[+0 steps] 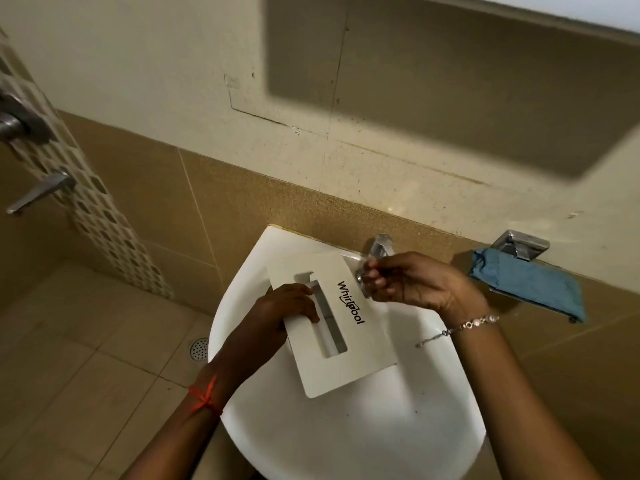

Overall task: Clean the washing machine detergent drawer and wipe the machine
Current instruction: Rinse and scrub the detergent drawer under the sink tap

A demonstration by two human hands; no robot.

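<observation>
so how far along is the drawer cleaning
Done: the Whirlpool detergent drawer is out, over the sink. In hand: left hand grips it, right hand holds the tap. Left: rinsing, then wiping the washing machine, out of view; blue cloth sits untouched.

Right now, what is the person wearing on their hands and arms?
The left hand has a red-orange thread tied round its wrist. The right hand has a thin silver chain bracelet with small stones. No gloves or sleeves show.

Blue cloth point(530, 285) lies on metal wall shelf point(519, 242), right of white basin point(346, 438).
</observation>
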